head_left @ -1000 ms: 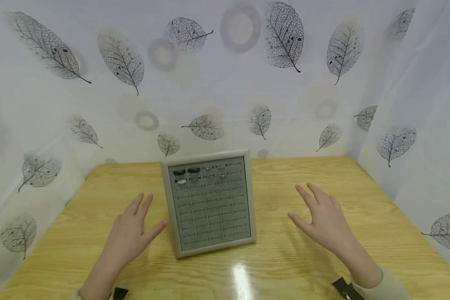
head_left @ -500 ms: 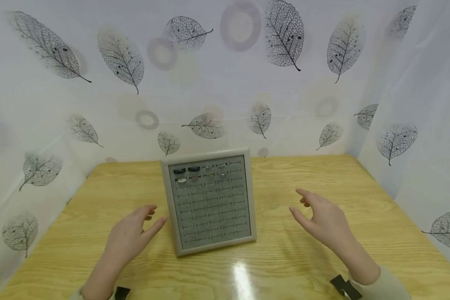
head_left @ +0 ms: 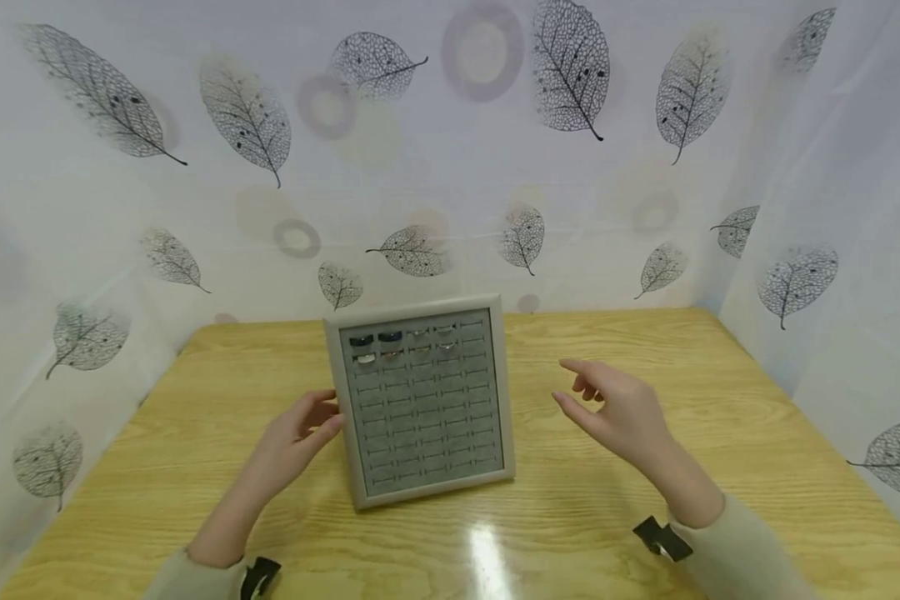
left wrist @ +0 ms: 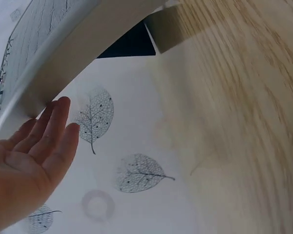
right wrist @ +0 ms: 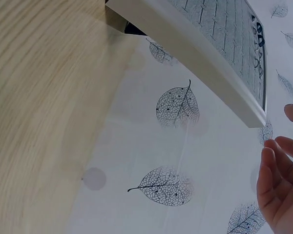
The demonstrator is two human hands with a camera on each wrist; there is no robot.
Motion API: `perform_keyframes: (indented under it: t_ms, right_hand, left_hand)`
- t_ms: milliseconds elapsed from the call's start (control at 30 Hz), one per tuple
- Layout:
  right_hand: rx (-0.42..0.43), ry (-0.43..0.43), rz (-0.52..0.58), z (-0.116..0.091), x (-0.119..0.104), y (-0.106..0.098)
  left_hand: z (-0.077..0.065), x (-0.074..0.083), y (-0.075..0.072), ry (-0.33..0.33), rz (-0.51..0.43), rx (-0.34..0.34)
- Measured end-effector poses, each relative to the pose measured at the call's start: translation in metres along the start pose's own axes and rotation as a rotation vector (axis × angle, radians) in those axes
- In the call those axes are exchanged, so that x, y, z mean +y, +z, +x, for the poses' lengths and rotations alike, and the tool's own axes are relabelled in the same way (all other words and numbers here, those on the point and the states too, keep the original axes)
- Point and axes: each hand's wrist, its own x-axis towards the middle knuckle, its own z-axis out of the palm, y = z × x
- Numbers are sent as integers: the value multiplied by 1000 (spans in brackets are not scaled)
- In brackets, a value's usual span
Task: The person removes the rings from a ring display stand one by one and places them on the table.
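We find the ring display frame (head_left: 423, 408) standing on the table (head_left: 570, 533), tilted slightly back, with two rows of rings (head_left: 391, 337) seated at the upper left of its slotted grey panel. We place the left hand (head_left: 288, 446) at the frame's left edge, relaxed fingers against its side; we hold the right hand (head_left: 622, 412) apart from the right edge, thumb and loosely bent fingers separated.

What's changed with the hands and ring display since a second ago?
The left hand moved rightward to the left edge of the ring display, apparently touching it. The right hand moved left toward it, curling loosely, still apart. The ring display and rings stayed put.
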Motion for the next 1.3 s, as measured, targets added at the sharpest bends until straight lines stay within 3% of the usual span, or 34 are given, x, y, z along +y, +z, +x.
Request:
perform_keyframes:
  t_ms: [233,367,600,800,1300]
  right_hand:
    - [53,-102,138,23,-1,15]
    - [54,-116,226,34,-1,23]
    - [50,-119,306,49,-4,35]
    - [41,-163,373,61,-5,45]
    - [-5,-206,267,92,-16,65]
  left_hand:
    - [11,-6,2,-123,-280,-55]
    - [15,-11,4,-130,-376,-80]
    - [22,-17,8,-118,-451,-147]
    - [25,-19,11,-99,-501,-165]
    - [26,-15,12,-95,-576,-217]
